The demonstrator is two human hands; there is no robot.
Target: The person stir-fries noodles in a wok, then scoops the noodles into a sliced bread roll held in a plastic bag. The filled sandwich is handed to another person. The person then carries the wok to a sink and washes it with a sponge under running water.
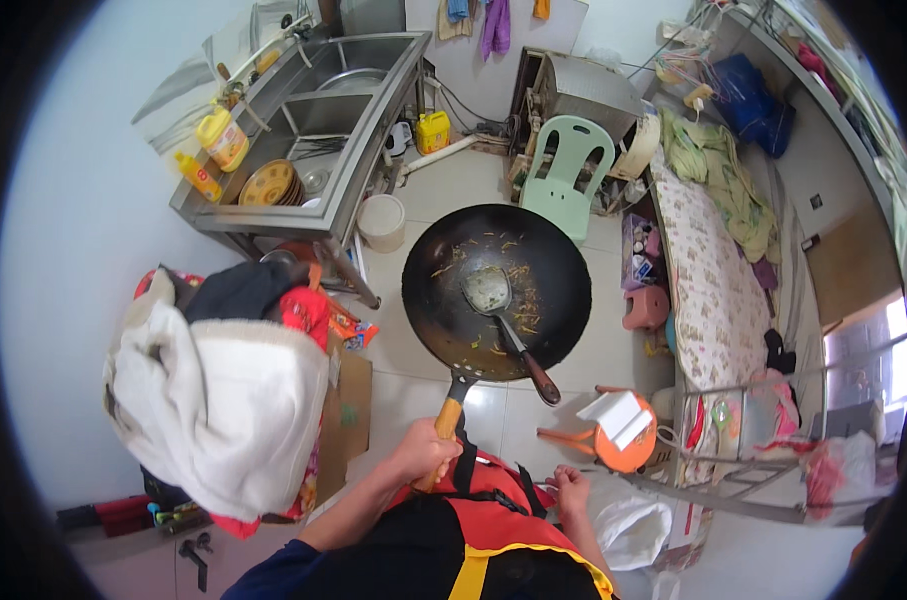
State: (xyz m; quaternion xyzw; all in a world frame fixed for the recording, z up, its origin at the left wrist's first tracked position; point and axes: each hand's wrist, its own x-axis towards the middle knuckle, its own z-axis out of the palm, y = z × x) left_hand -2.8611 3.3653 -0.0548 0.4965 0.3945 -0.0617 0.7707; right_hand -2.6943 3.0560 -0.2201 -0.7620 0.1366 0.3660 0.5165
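Note:
My left hand [427,450] grips the wooden handle [448,420] of a black wok [453,315], which I hold out in front of me over the tiled floor. A metal wok spatula [488,289] lies inside, and its dark wooden grip [541,381] sticks out past the near rim. Food scraps, thin yellowish shreds, cling to the wok's inside. My right hand [572,489] hangs beside the red apron [491,517], its fingers curled; whether anything is in them does not show.
At the left stands a stainless-steel sink [266,220] with stacked yellow bowls [271,184]. A pale green plastic chair [568,176] stands ahead. On the right are an orange stool [627,454] and a bed [705,277]. Cloth-covered boxes [352,409] lie close on my left.

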